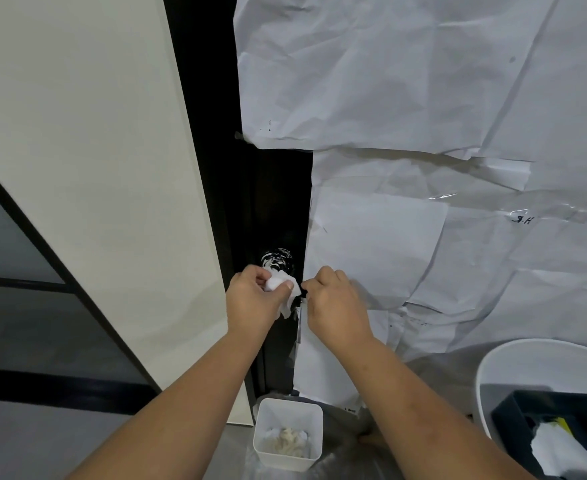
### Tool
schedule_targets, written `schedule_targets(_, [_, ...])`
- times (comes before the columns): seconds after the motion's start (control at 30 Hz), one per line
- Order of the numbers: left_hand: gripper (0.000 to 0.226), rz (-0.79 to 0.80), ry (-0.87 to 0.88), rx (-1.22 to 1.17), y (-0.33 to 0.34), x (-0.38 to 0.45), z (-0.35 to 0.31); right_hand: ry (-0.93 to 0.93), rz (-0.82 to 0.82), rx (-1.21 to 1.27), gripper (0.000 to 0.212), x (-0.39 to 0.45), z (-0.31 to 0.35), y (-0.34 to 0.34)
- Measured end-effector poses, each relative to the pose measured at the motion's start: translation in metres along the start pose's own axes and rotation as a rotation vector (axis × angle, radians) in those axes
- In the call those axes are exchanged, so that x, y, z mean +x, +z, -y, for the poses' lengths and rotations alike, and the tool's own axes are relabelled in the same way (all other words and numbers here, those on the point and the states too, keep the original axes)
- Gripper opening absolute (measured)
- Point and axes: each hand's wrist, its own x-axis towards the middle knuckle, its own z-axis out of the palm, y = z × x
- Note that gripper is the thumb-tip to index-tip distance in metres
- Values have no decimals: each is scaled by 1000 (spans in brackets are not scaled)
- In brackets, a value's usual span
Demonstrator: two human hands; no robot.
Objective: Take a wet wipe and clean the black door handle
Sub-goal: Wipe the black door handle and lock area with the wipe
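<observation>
A black door handle sits on the black door strip, its round base smeared with white marks. My left hand pinches a crumpled white wet wipe just below that base. My right hand grips the black lever end of the handle at the right, thumb and fingers closed around it. Both hands hide most of the lever.
White paper sheets cover the door to the right. A small white bin with used wipes stands on the floor below. A white round tub holding a dark box and wipes sits at lower right. A cream wall panel stands left.
</observation>
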Motion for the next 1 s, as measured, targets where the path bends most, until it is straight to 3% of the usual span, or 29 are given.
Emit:
schedule_targets(0.13, [23, -48, -96, -51, 2, 9, -6, 9, -1, 29, 24, -1, -2, 2])
schedule_targets(0.47, [21, -185, -193, -66, 9, 8, -3, 23, 7, 64, 26, 4, -4, 2])
schedule_targets(0.7, [19, -79, -91, -60, 9, -5, -1, 27, 2, 77, 24, 5, -3, 2])
schedule_targets(0.83, [9, -69, -119, 22, 2, 7, -9, 39, 1, 98, 26, 5, -3, 3])
schedule_targets(1.0, [22, -41, -116, 165, 3, 21, -16, 49, -3, 98, 26, 6, -3, 5])
